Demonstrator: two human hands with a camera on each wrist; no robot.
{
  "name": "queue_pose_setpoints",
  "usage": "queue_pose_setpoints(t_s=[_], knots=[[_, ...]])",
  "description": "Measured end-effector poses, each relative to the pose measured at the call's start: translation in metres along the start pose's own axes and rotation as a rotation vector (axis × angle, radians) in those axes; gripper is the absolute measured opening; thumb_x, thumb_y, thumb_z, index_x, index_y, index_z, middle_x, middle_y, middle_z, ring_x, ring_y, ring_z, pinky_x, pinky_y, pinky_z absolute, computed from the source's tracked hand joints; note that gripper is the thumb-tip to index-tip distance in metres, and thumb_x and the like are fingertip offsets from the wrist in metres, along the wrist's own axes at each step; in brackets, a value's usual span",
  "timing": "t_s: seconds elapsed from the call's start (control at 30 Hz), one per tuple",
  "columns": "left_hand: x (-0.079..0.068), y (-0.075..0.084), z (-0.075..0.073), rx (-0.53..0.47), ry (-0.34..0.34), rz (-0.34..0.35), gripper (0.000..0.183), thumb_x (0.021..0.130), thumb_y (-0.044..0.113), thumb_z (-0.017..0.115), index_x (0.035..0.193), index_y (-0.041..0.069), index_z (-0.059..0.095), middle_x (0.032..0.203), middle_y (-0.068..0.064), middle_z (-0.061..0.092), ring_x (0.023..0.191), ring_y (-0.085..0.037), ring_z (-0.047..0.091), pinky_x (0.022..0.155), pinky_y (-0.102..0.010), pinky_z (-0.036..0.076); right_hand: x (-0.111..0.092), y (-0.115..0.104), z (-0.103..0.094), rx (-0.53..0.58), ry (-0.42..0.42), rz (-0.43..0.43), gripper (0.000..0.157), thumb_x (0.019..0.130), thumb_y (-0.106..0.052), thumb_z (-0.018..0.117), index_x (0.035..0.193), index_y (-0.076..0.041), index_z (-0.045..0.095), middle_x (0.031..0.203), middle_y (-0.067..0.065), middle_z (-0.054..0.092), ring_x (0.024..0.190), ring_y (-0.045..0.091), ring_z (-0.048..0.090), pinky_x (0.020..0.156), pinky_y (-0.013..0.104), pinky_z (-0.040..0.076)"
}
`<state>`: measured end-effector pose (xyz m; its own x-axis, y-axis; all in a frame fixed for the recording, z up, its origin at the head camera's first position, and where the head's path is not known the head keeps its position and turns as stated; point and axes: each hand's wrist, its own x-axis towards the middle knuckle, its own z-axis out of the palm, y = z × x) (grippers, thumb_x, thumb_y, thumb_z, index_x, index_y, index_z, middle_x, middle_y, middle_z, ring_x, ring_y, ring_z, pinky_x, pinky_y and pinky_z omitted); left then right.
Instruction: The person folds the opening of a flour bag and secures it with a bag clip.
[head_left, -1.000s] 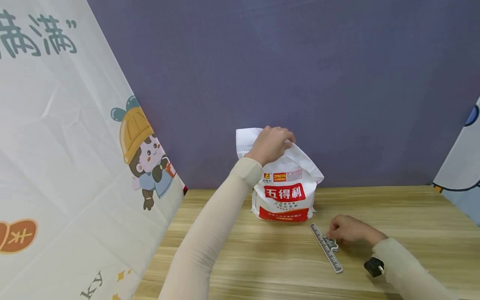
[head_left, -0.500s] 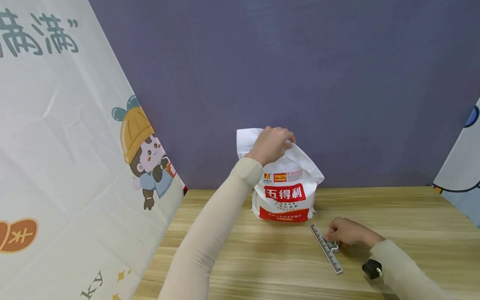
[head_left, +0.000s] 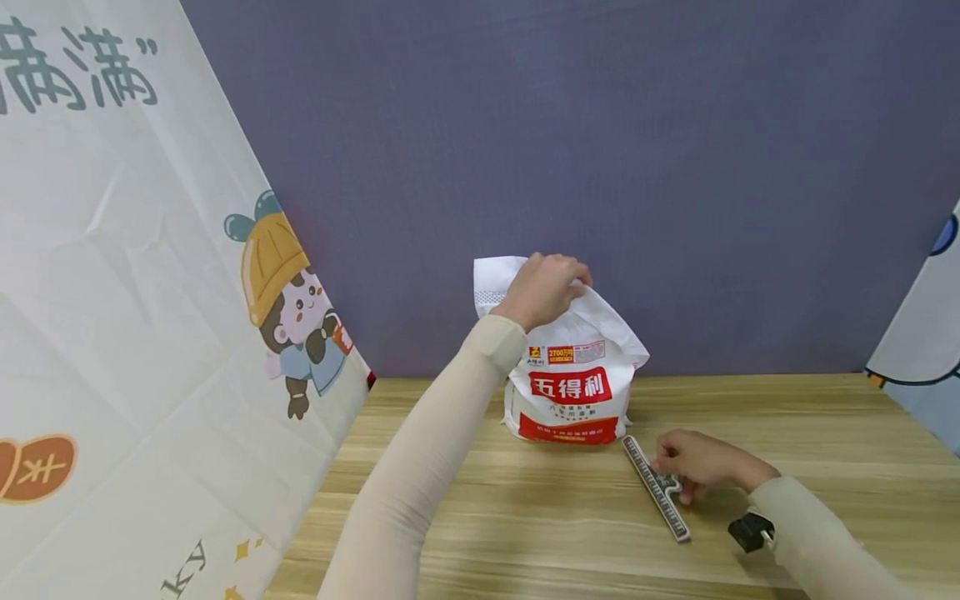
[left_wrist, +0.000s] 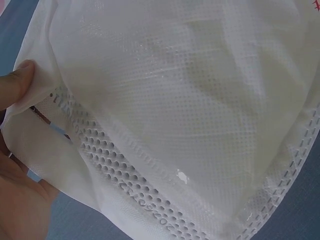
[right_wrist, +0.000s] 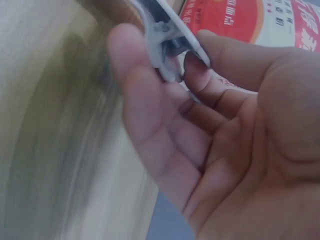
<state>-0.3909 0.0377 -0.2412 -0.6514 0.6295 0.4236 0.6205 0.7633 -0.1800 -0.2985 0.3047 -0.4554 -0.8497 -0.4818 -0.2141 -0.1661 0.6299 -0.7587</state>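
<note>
A white flour bag (head_left: 570, 400) with red printing stands upright on the table near the back. My left hand (head_left: 543, 287) grips the top of the bag by its handle strip; in the left wrist view the thumb (left_wrist: 19, 82) presses the white fabric (left_wrist: 190, 100) beside a handle slit. To the bag's front right, my right hand (head_left: 705, 462) pinches the handle of a long grey bag clip (head_left: 656, 492). The right wrist view shows the clip's spring part (right_wrist: 172, 45) between thumb and fingers, the clip's far end cut off by the frame.
The wooden table (head_left: 517, 517) carries the bag. Behind it rises a dark blue-grey backdrop (head_left: 525, 125). A white printed sheet (head_left: 150, 292) with a cartoon figure borders the left side, and another printed panel (head_left: 922, 333) stands at the right.
My right hand now has the clip between thumb and fingers; the clip has shifted slightly up and right and tilted. My left hand and the bag have stayed put.
</note>
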Motion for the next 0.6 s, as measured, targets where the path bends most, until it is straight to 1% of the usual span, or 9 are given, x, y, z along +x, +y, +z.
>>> queue_pose_setpoints(t_s=[0.17, 0.27, 0.4, 0.5, 0.6], knots=[[0.0, -0.001, 0.001, 0.007, 0.006, 0.004, 0.02, 0.102, 0.028, 0.063, 0.119, 0.025, 0.075, 0.121, 0.009, 0.075, 0.112, -0.011, 0.069, 0.099, -0.033, 0.05, -0.002, -0.003, -0.006, 0.045, -0.026, -0.062, 0.016, 0.102, -0.013, 0.06, 0.091, -0.004, 0.053, 0.074, 0.008, 0.056, 0.056, 0.021, 0.065, 0.048, 0.03, 0.052], [0.0, -0.001, 0.002, 0.006, 0.007, 0.006, 0.02, 0.102, 0.028, 0.063, 0.119, 0.025, 0.075, 0.121, 0.009, 0.075, 0.112, -0.011, 0.069, 0.099, -0.033, 0.05, -0.004, -0.006, -0.011, 0.059, -0.053, -0.1, 0.012, 0.102, -0.011, 0.06, 0.096, -0.002, 0.053, 0.078, 0.008, 0.057, 0.058, 0.02, 0.066, 0.049, 0.029, 0.053], [0.001, -0.001, 0.002, 0.011, 0.009, 0.006, 0.02, 0.102, 0.029, 0.063, 0.119, 0.026, 0.075, 0.121, 0.01, 0.075, 0.112, -0.01, 0.069, 0.097, -0.033, 0.05, -0.006, -0.009, -0.019, 0.079, -0.074, -0.15, 0.012, 0.1, -0.009, 0.061, 0.101, 0.0, 0.052, 0.084, 0.008, 0.059, 0.061, 0.018, 0.066, 0.049, 0.028, 0.053], [0.0, -0.001, 0.002, 0.012, 0.013, 0.004, 0.02, 0.103, 0.029, 0.063, 0.119, 0.026, 0.075, 0.121, 0.01, 0.075, 0.112, -0.01, 0.069, 0.096, -0.033, 0.05, -0.006, -0.011, -0.026, 0.094, -0.071, -0.189, 0.014, 0.101, -0.009, 0.061, 0.105, 0.0, 0.051, 0.088, 0.011, 0.059, 0.064, 0.021, 0.068, 0.049, 0.031, 0.054], [0.0, -0.001, 0.002, 0.011, 0.013, -0.003, 0.02, 0.102, 0.029, 0.063, 0.119, 0.026, 0.075, 0.121, 0.01, 0.075, 0.112, -0.01, 0.069, 0.096, -0.032, 0.049, -0.006, -0.012, -0.032, 0.094, -0.045, -0.212, 0.018, 0.101, -0.009, 0.061, 0.109, 0.0, 0.049, 0.091, 0.013, 0.061, 0.069, 0.025, 0.071, 0.05, 0.035, 0.056]])
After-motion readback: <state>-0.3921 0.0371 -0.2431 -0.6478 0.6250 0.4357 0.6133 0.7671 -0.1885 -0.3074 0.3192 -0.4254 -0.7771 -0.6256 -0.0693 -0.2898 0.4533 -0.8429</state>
